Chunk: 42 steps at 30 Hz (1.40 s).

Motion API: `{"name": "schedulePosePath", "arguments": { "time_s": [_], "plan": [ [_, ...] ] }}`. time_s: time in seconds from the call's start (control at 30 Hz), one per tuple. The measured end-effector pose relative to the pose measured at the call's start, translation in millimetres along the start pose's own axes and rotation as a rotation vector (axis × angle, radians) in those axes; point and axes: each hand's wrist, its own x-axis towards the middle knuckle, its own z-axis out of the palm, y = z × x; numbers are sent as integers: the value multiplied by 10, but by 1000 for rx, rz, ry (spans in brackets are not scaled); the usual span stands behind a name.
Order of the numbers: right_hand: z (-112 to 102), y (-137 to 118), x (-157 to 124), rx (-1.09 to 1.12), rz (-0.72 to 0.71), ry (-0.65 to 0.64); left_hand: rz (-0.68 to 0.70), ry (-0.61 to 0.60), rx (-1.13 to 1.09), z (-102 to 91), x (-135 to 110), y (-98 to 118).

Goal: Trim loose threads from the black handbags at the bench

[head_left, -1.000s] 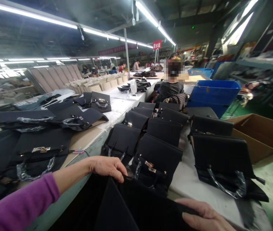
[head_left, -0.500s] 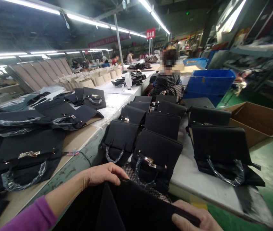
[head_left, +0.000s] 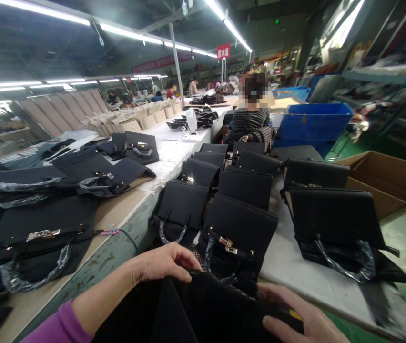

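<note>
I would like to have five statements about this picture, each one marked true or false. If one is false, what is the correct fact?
1. The left hand grips black material near its edge. True.
2. The right hand holds a blue cup. False: the right hand also grips black material.
3. The sleeve on the left arm is green. False: it is a purple sleeve.
4. The nearest bag at the far right has clear plastic around its handle. True.
5. The open cardboard box is farther away than the large blue bin. False: the box is nearer.
</note>
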Motion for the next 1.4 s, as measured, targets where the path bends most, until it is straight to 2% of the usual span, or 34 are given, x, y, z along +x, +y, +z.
{"name": "schedulePosePath", "arguments": {
  "time_s": [0.07, 0.13, 0.2, 0.27, 0.37, 0.47, 0.6, 0.77, 0.97, 1.13, 1.4],
  "plan": [
    [1, -172, 47, -235, -138, 118, 0, 18, 3, 19, -5, 4],
    [92, -412, 104, -371, -311, 216, 5, 31, 8, 37, -14, 15],
    [262, -650, 180, -449, -451, 274, 6, 40, 7, 48, -20, 27],
    [461, -820, 271, -511, -498, 292, 3, 50, 9, 51, -22, 30],
    [703, -900, 409, -567, -446, 285, 5, 63, 13, 40, -24, 8],
    [811, -857, 504, -548, -339, 282, 17, 64, 16, 22, -30, -28],
    [820, -856, 545, -450, -269, 253, 36, 73, 18, 6, -32, -64],
    [828, -993, 564, -415, -166, 199, 43, 115, -2, 7, -19, -84],
    [870, -994, 603, -315, -158, 217, 38, 162, -12, 9, -37, -106],
    [867, -1010, 611, -260, -84, 212, 30, 182, -42, -11, -53, -143],
    [875, -1019, 603, -222, -79, 216, 5, 161, -69, -53, -48, -183]
  ]
}}
